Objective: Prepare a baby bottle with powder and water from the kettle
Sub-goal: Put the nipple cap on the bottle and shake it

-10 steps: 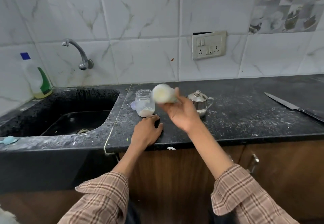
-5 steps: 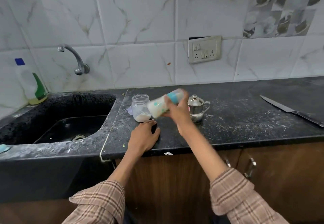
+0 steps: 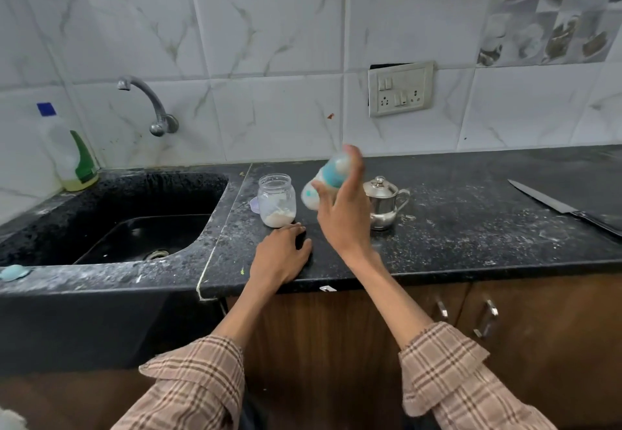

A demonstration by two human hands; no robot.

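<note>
Mixing is the step in hand, by my judgement: the right hand (image 3: pixel 340 217) holds the baby bottle (image 3: pixel 324 182) tilted and blurred above the tabletop (image 3: pixel 471 227), fingers (image 3: pixel 355 163) wrapped round it. Left-hand fingers (image 3: pixel 292 231) rest spread, just short of the powder jar (image 3: pixel 276 200). The steel kettle (image 3: pixel 383 202) stands just beyond the right hand. Next, probably, set the bottle upright.

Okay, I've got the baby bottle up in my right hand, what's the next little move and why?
Probably set the baby bottle upright on the counter between the powder jar and kettle. It is tilted and blurred in your right hand, contents look milky, so mixing seems nearly done; the left hand rests flat nearby.
</note>
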